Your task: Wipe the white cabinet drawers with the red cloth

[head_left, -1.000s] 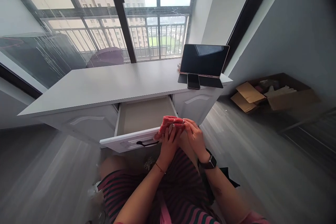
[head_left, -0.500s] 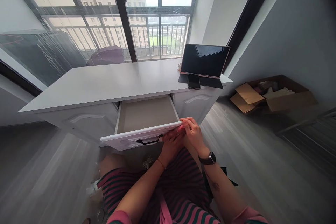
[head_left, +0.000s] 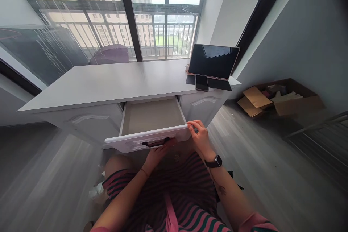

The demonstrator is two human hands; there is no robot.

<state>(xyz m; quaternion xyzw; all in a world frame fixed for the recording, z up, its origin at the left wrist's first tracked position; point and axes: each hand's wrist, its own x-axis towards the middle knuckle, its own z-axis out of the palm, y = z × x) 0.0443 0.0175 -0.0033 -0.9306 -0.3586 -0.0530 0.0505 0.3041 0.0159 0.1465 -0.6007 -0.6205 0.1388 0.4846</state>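
Observation:
A white drawer [head_left: 127, 142] stands pulled out of the middle of a white desk [head_left: 108, 83], its beige inside bare. My left hand [head_left: 157, 152] presses flat against the drawer front just below the black handle [head_left: 148, 144]. A sliver of red cloth [head_left: 164, 143] shows between its fingers and the panel; the rest of the cloth is hidden. My right hand [head_left: 199, 135] pinches the top right corner of the drawer front. A dark watch sits on that wrist. I am low in front of the desk, in a striped garment.
A dark tablet [head_left: 212, 61] stands propped on the desk's right end with a phone [head_left: 201, 82] lying before it. An open cardboard box [head_left: 296, 103] sits on the floor at the right wall. Crumpled white paper [head_left: 95, 190] lies by my left knee. Windows rise behind the desk.
Both hands held the red cloth above the drawer's right corner. The left hand has carried it down and left across the drawer front to the handle; the right hand stays at the corner.

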